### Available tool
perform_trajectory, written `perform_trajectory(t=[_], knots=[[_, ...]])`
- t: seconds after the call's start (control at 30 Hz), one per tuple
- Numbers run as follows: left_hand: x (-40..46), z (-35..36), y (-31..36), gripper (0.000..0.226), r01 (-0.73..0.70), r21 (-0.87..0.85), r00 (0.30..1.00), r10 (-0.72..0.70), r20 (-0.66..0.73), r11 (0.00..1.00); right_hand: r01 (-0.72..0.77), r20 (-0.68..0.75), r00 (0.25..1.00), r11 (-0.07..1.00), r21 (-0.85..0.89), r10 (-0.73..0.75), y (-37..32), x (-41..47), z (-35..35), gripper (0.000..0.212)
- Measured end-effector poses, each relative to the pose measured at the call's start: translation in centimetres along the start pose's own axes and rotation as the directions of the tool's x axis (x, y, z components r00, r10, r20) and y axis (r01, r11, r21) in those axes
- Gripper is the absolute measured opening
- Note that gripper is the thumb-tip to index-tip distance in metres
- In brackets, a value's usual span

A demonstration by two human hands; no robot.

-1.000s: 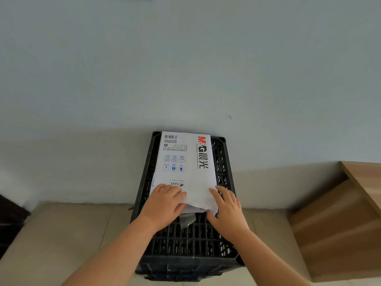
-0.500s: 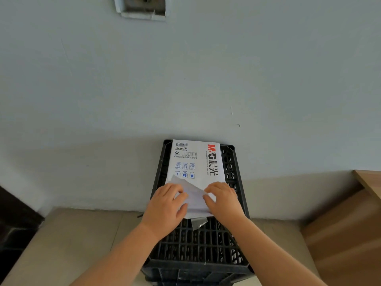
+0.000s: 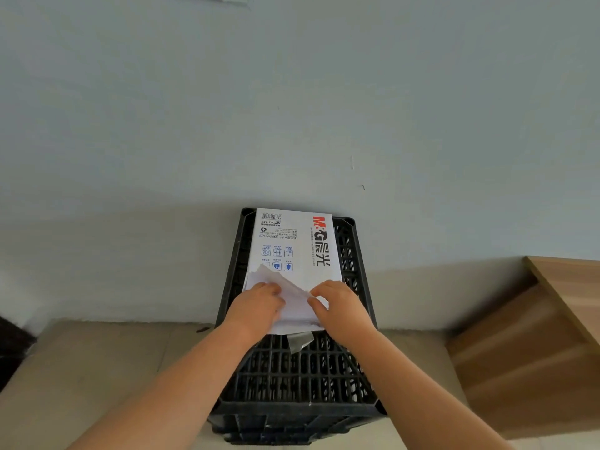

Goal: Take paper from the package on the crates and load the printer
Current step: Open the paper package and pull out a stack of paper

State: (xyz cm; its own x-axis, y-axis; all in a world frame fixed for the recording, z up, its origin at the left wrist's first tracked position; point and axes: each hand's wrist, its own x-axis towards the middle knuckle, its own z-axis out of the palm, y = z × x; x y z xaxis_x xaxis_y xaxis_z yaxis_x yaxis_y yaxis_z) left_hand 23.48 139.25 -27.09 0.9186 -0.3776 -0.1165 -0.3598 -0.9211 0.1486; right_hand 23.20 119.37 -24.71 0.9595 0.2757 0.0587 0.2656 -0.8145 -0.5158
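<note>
A white paper package [image 3: 298, 245] with red and black print lies on top of stacked black plastic crates [image 3: 302, 368], against the wall. Its near wrapper flap [image 3: 279, 284] is folded up and back, showing white paper underneath. My left hand [image 3: 256, 308] rests on the package's near left end, fingers curled on the flap. My right hand [image 3: 341, 306] pinches the wrapper edge at the near right. A scrap of silvery tape [image 3: 300, 341] hangs from the package's near edge. No printer is in view.
A pale blue-grey wall [image 3: 292, 108] stands right behind the crates. A wooden piece of furniture [image 3: 532, 345] sits to the right. The floor is beige tile [image 3: 97, 368]. A dark object [image 3: 13, 349] shows at the left edge.
The wrapper flap at the near end has been lifted and folded back from flat. Both hands moved closer together on it. The camera view shifted slightly.
</note>
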Motion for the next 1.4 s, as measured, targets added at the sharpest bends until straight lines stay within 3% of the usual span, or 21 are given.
perform_trajectory(t=[0.23,0.43,0.6,0.83,1.07,1.27,1.4], knots=[[1.8,0.2,-0.9,0.024,0.063,-0.059,0.995,-0.058,0.079,0.996,-0.009,-0.001,1.000,1.000,0.021,0.009,-0.3,0.0,0.1,0.025],[1.0,-0.7,-0.5,0.025,-0.115,0.195,0.988,0.092,0.123,0.974,-0.032,0.015,0.999,0.999,0.034,0.032,-0.4,0.0,0.0,0.024],[0.4,-0.7,0.1,0.041,-0.175,0.279,0.980,0.141,0.137,0.944,-0.027,0.020,0.999,0.999,0.030,0.026,-0.6,-0.1,-0.2,0.023],[-1.4,0.1,0.1,0.053,-0.232,0.304,0.966,0.255,-0.039,0.924,0.016,0.051,0.999,1.000,0.007,-0.017,-0.8,-0.5,0.3,0.022],[-3.1,1.6,0.9,0.047,-0.181,0.212,0.958,0.221,-0.185,0.960,0.035,0.095,0.995,0.999,0.008,-0.036,-0.2,-1.1,0.9,0.021],[-4.2,1.0,1.8,0.038,-0.106,0.153,0.966,0.138,-0.220,0.983,0.043,0.152,0.987,0.999,0.028,-0.047,0.2,-1.8,1.4,0.022],[-4.9,1.3,2.4,0.043,-0.054,0.147,0.979,0.081,-0.185,0.988,0.060,0.097,0.993,0.997,0.055,-0.065,0.5,-2.2,1.3,0.022]])
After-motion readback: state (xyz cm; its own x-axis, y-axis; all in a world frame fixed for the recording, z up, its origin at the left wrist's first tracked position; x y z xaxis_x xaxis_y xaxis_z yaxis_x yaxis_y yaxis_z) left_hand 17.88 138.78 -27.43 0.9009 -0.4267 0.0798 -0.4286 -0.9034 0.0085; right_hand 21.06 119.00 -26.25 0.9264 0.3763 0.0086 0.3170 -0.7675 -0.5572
